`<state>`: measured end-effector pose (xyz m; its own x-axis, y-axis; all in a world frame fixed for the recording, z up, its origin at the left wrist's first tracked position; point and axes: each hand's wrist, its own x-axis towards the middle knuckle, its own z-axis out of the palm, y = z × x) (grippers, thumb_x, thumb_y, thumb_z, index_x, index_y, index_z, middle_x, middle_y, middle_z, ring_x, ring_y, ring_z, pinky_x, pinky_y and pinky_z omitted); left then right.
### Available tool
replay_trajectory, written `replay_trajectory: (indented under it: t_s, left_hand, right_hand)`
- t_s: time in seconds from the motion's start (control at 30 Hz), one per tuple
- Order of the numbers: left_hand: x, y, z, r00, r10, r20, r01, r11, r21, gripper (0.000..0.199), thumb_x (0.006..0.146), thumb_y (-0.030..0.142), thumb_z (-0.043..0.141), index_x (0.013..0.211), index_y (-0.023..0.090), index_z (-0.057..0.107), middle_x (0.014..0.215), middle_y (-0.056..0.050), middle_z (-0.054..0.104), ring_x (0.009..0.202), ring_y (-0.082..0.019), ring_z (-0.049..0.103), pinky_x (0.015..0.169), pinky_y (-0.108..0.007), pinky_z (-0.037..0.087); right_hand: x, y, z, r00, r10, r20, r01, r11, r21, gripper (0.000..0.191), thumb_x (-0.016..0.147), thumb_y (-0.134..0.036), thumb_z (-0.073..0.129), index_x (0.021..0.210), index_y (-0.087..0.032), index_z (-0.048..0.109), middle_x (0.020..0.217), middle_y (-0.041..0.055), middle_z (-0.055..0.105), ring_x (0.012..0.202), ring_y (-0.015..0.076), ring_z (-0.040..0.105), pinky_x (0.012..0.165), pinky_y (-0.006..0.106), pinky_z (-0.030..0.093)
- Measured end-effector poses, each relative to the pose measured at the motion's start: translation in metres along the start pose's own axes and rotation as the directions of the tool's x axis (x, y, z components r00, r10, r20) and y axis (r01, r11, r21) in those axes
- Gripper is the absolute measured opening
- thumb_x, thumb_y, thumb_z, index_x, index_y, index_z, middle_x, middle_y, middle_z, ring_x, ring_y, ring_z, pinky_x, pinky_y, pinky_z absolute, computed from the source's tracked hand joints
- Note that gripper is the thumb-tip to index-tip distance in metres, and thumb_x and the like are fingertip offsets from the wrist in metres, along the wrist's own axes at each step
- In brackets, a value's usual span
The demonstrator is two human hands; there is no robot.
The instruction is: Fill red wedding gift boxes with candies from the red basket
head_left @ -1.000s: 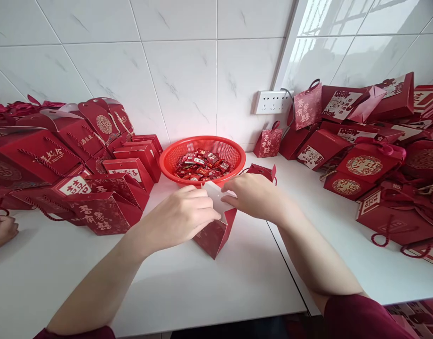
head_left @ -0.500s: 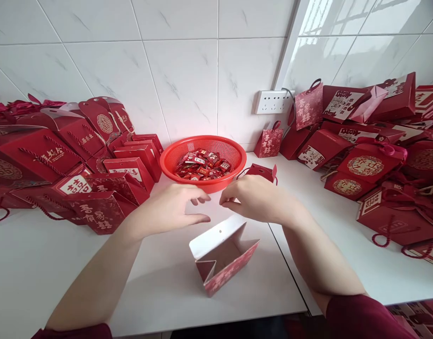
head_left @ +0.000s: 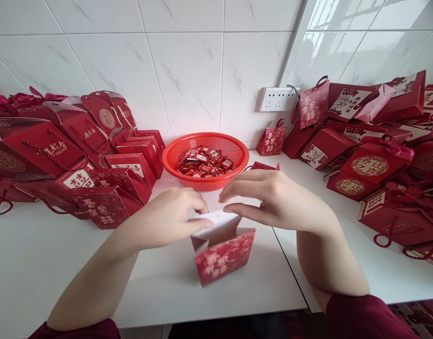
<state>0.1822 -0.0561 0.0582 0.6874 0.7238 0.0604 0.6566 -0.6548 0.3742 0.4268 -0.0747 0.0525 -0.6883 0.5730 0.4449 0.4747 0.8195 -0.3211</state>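
A small red paper gift box (head_left: 225, 256) with a pale flower print stands open-topped on the white table, its white-lined back flap raised. At the flap's upper left corner, my left hand (head_left: 167, 216) has its thumb on the inner face and its fingers behind, pinching it. My right hand (head_left: 273, 193) hovers by the flap's right end, thumb and fingers apart with nothing between them. Behind both hands sits a red plastic basket (head_left: 170, 162) of small wrapped sweets (head_left: 205, 162). Another dark red box (head_left: 260, 166) is partly hidden behind my right hand.
Red gift boxes (head_left: 107, 207) crowd the left side, some with rope handles. More boxes (head_left: 364, 165) are piled on the right. One small printed bag (head_left: 272, 140) stands by the wall below a power socket (head_left: 278, 100). A seam (head_left: 290, 268) crosses the white table (head_left: 160, 292).
My left hand has come down onto the flap and taken hold of it. My right hand has opened and moved closer to the flap. The box has tipped back, showing more of its front.
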Motion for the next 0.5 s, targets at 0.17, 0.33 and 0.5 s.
replay_trajectory:
  t_s: [0.17,0.33,0.5]
  left_hand:
    - [0.017,-0.017,0.006,0.977,-0.154,-0.148,0.133,0.981,-0.143,0.030,0.091,0.045,0.056,0.081,0.020,0.069,0.075,-0.002,0.066,0.070,-0.018,0.062,0.061,-0.029,0.045]
    - [0.029,-0.040,0.015,0.974,-0.173,-0.144,0.162,0.983,-0.087,0.041,0.097,0.047,0.044,0.074,0.018,0.062,0.073,-0.002,0.062,0.068,-0.017,0.059,0.058,-0.028,0.040]
    - [0.027,-0.042,0.012,0.985,-0.093,-0.147,0.093,0.996,-0.010,0.032,0.089,0.048,0.061,0.112,0.025,0.065,0.109,-0.003,0.068,0.096,-0.022,0.063,0.072,-0.029,0.045]
  right_hand:
    - [0.004,0.001,0.008,0.999,-0.031,-0.033,0.028,0.995,-0.094,0.015,0.101,-0.026,0.054,0.105,-0.020,0.067,0.101,0.0070,0.069,0.090,0.0191,0.064,0.076,0.030,0.047]
    - [0.020,0.014,0.027,0.992,0.123,0.032,-0.105,0.933,-0.343,0.015,0.099,-0.022,0.058,0.103,-0.015,0.070,0.093,0.0088,0.071,0.088,0.0230,0.065,0.080,0.035,0.044]
    - [0.026,0.018,0.035,0.988,0.140,0.068,-0.121,0.966,-0.229,0.015,0.096,-0.021,0.062,0.108,-0.016,0.071,0.099,0.0064,0.071,0.090,0.0203,0.065,0.076,0.030,0.044]
